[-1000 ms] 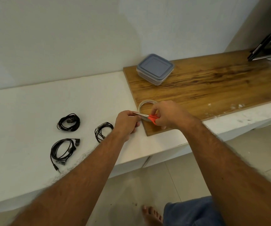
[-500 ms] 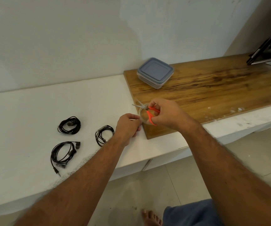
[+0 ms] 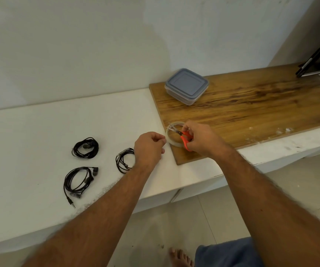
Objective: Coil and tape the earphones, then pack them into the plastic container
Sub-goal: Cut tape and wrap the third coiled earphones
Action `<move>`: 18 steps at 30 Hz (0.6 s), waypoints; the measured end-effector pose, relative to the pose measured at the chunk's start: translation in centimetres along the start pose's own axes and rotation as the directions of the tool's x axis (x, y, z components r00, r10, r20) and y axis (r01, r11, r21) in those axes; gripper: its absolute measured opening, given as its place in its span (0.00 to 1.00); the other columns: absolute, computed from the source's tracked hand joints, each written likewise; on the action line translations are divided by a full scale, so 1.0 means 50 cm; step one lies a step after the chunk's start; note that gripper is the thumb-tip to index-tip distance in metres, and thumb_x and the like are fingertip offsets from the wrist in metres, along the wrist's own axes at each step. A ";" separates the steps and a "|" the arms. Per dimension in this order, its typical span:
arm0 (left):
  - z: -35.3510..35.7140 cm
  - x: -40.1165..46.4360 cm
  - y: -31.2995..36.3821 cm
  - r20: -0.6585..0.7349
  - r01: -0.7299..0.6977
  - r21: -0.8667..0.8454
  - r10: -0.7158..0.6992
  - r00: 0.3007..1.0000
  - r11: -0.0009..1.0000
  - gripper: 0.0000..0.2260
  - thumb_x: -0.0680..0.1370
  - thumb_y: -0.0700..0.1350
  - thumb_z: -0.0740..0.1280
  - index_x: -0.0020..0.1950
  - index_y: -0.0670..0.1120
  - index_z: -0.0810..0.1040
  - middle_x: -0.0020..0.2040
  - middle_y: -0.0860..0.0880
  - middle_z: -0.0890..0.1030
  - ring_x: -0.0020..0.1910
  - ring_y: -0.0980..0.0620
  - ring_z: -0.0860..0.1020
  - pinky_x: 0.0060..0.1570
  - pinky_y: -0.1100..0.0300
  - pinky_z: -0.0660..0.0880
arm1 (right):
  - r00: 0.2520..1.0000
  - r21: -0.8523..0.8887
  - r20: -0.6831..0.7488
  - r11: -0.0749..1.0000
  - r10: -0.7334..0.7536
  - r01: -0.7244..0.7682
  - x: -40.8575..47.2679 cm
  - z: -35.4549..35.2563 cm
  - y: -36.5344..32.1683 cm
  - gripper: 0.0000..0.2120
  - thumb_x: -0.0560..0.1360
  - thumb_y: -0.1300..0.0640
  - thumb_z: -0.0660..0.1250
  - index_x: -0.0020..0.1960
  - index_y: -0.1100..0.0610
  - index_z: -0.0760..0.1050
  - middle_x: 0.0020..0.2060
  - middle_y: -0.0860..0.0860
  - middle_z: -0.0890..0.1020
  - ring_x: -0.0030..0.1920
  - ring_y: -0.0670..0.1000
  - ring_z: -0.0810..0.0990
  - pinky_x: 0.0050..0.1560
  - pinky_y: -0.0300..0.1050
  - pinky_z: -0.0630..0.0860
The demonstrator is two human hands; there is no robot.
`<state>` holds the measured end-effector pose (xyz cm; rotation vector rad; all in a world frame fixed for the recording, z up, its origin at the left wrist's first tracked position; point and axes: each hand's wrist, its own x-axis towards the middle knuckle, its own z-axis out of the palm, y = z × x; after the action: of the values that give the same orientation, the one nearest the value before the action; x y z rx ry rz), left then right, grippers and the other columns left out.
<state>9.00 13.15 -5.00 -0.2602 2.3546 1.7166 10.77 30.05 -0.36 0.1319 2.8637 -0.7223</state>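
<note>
1. I see the right hand (image 3: 199, 139) gripping orange-handled scissors (image 3: 182, 134), blades open over the tape roll (image 3: 175, 135) on the wooden board (image 3: 251, 112).
2. The left hand (image 3: 149, 147) has its fingers curled, apparently pinching a tape end; it is too small to confirm.
3. Three coiled earphones (image 3: 86, 148) (image 3: 79, 180) (image 3: 123, 160) lie on the white bench (image 3: 30, 141).
4. The container (image 3: 186, 86), lidded, sits on the board.
</note>
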 end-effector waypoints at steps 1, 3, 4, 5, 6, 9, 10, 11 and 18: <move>-0.004 -0.001 0.001 -0.023 -0.021 0.010 0.021 1.000 1.000 0.01 0.76 0.42 0.71 0.45 0.47 0.82 0.34 0.51 0.82 0.27 0.58 0.78 0.26 0.63 0.74 | 1.000 0.005 -0.006 1.000 0.003 -0.003 0.002 0.001 -0.002 0.16 0.72 0.57 0.73 0.57 0.49 0.74 0.45 0.47 0.79 0.46 0.48 0.78 0.47 0.49 0.82; -0.013 -0.003 0.001 -0.060 -0.052 0.029 0.054 0.997 0.998 0.01 0.76 0.42 0.71 0.45 0.48 0.82 0.34 0.52 0.82 0.26 0.60 0.78 0.26 0.65 0.75 | 1.000 0.033 -0.014 0.999 0.027 -0.027 0.005 0.002 -0.006 0.17 0.71 0.56 0.74 0.57 0.49 0.74 0.45 0.47 0.80 0.46 0.48 0.79 0.47 0.51 0.82; -0.017 -0.004 0.001 -0.072 -0.060 0.039 0.063 0.995 0.997 0.01 0.76 0.42 0.71 0.46 0.48 0.83 0.34 0.52 0.82 0.26 0.61 0.78 0.26 0.65 0.76 | 0.999 0.049 -0.015 0.998 0.045 -0.044 0.007 0.003 -0.008 0.17 0.70 0.55 0.75 0.57 0.48 0.74 0.45 0.47 0.80 0.47 0.48 0.79 0.47 0.51 0.82; -0.021 -0.005 0.001 -0.078 -0.063 0.045 0.066 0.995 0.997 0.01 0.76 0.42 0.71 0.46 0.48 0.83 0.34 0.52 0.82 0.26 0.61 0.77 0.26 0.66 0.76 | 0.998 0.054 -0.017 0.997 0.057 -0.056 0.009 0.004 -0.009 0.18 0.70 0.55 0.76 0.56 0.48 0.75 0.45 0.47 0.80 0.47 0.48 0.79 0.47 0.51 0.82; -0.025 -0.006 0.001 -0.080 -0.063 0.048 0.067 0.995 0.997 0.01 0.76 0.42 0.71 0.46 0.48 0.83 0.34 0.52 0.82 0.26 0.61 0.77 0.26 0.66 0.76 | 0.998 0.052 -0.018 0.996 0.067 -0.066 0.011 0.006 -0.011 0.18 0.69 0.54 0.76 0.55 0.47 0.75 0.45 0.47 0.80 0.47 0.48 0.79 0.47 0.51 0.82; -0.042 -0.009 0.000 -0.084 -0.063 0.090 0.071 0.994 0.994 0.01 0.76 0.43 0.71 0.46 0.48 0.83 0.35 0.53 0.82 0.26 0.61 0.77 0.26 0.68 0.76 | 0.995 0.044 -0.030 0.994 0.097 -0.096 0.021 0.012 -0.022 0.18 0.66 0.51 0.78 0.52 0.46 0.75 0.44 0.46 0.80 0.46 0.48 0.78 0.45 0.49 0.81; -0.049 -0.010 -0.001 -0.087 -0.063 0.103 0.072 0.994 0.993 0.01 0.76 0.43 0.71 0.46 0.48 0.83 0.35 0.54 0.82 0.26 0.62 0.77 0.27 0.67 0.76 | 0.993 0.034 -0.040 0.994 0.108 -0.106 0.023 0.014 -0.026 0.18 0.66 0.50 0.78 0.51 0.46 0.75 0.44 0.46 0.79 0.46 0.47 0.78 0.45 0.48 0.81; -0.056 -0.012 -0.002 -0.088 -0.064 0.110 0.073 0.993 0.992 0.01 0.76 0.43 0.71 0.46 0.49 0.83 0.35 0.54 0.82 0.26 0.62 0.78 0.29 0.66 0.78 | 0.992 0.020 -0.055 0.993 0.116 -0.115 0.027 0.017 -0.028 0.18 0.66 0.49 0.78 0.51 0.46 0.75 0.43 0.45 0.79 0.45 0.47 0.77 0.43 0.48 0.80; -0.073 -0.018 0.003 -0.044 -0.066 0.116 0.072 0.996 0.991 0.02 0.76 0.43 0.71 0.45 0.48 0.82 0.35 0.54 0.82 0.29 0.60 0.79 0.33 0.61 0.80 | 0.984 0.000 -0.105 0.990 0.143 -0.144 0.028 0.024 -0.025 0.19 0.65 0.45 0.79 0.48 0.50 0.74 0.42 0.47 0.79 0.44 0.49 0.77 0.40 0.44 0.75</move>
<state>9.54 9.73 -3.51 -0.2054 2.5139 1.6148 9.43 28.43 -1.07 0.3814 2.9168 -0.6950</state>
